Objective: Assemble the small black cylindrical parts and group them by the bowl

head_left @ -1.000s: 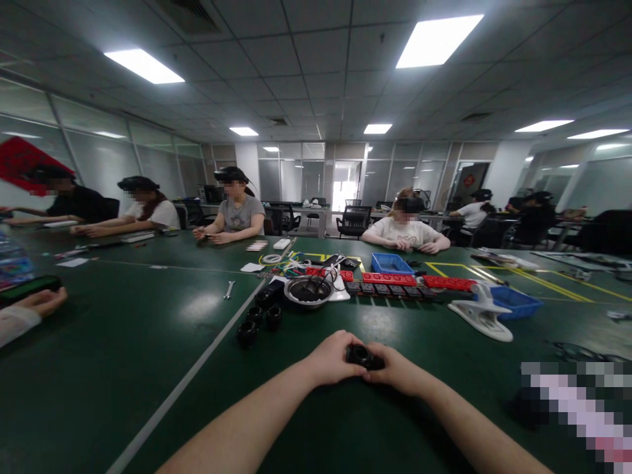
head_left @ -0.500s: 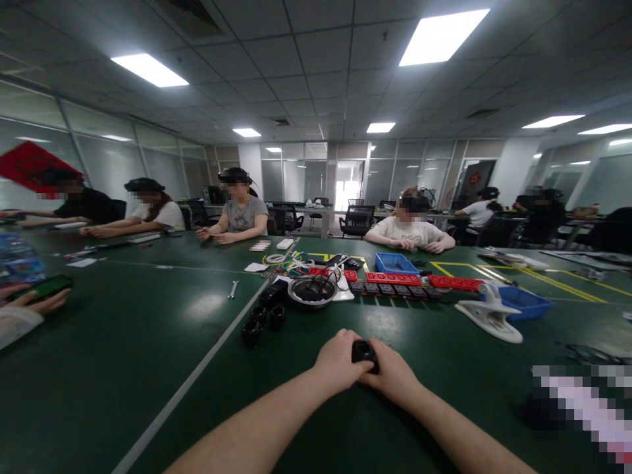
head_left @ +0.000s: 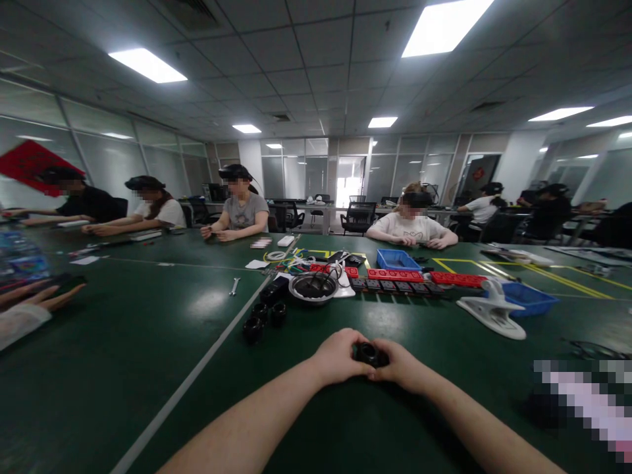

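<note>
Between both my hands is a small black round part with a hole in its top (head_left: 368,353), low over the table or resting on it; which of the two I cannot tell. My left hand (head_left: 337,357) is curled round its left side, thumb along the near side. The fingers of my right hand (head_left: 401,366) close on the opposite side, and the thumbs come together in front. Farther left stand several similar black round parts (head_left: 253,328), hollow at the top. Behind them a metal bowl (head_left: 314,300) holds dark pieces and thin black cable.
Red socket strips (head_left: 395,275) and a black strip (head_left: 395,288) lie across the middle. A blue tray (head_left: 397,260), a second blue tray (head_left: 536,301) and a white clamp-like stand (head_left: 492,315) are beyond my right hand. A wrench (head_left: 234,286) lies left. Several people sit around the green table.
My right hand has shifted slightly right, and more of the black part's top shows between my hands. At far left, a person's hands with a phone have moved a little.
</note>
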The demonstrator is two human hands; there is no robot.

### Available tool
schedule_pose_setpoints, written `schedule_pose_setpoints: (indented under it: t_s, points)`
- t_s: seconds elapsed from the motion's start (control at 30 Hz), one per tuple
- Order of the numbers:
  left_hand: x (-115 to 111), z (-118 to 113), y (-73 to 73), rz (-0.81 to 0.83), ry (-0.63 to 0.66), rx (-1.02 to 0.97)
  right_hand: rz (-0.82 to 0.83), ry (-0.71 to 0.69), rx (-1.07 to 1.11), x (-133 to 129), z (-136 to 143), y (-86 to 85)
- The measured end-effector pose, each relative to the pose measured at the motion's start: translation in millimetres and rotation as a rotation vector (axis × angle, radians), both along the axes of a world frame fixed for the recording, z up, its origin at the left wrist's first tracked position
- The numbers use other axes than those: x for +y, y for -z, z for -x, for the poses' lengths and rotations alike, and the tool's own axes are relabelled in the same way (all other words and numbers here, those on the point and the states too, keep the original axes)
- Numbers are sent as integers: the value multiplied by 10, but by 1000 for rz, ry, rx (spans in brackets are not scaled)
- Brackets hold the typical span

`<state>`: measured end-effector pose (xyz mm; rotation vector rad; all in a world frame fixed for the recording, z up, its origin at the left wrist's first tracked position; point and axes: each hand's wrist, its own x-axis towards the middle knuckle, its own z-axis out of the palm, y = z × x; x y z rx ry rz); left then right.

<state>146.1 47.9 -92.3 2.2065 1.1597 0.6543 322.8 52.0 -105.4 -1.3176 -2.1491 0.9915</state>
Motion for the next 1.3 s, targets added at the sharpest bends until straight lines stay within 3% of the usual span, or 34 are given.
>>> schedule_pose_setpoints:
  t_s: [0.17,0.3,0.4,0.53,0.63,0.73,0.87,1.0,1.1,1.23,1.3]
  points:
    - [-89,-104,3,-85,-211,59,-286,244,-268,-53,131,106]
    - [-86,-102,-7,-76,-200,65,-347,225,-263,-81,155,129]
    - [-58,-54,-36,-78,-111,48,-286,99,-118,-60,86,71]
    - [-26,9,-77,-41,43,10,5,-108,25,-20,-50,-52]
    - [-17,20,-79,-8,87,-4,108,-99,50,-11,-81,-82]
    - [-35,-11,-54,-9,25,17,-35,13,-68,-16,-20,-32]
    - [-92,-80,-17,-27,-172,61,-291,179,-310,-50,113,71]
    - [-101,-90,-16,-42,-192,63,-359,212,-350,-83,159,100]
    - [-54,-39,-36,-43,-104,56,-283,90,-215,-83,94,24]
    - [-4,32,-55,-6,36,30,27,-136,-35,-78,-35,-152]
    - [-8,36,-53,18,30,33,113,-157,-15,-75,-67,-192]
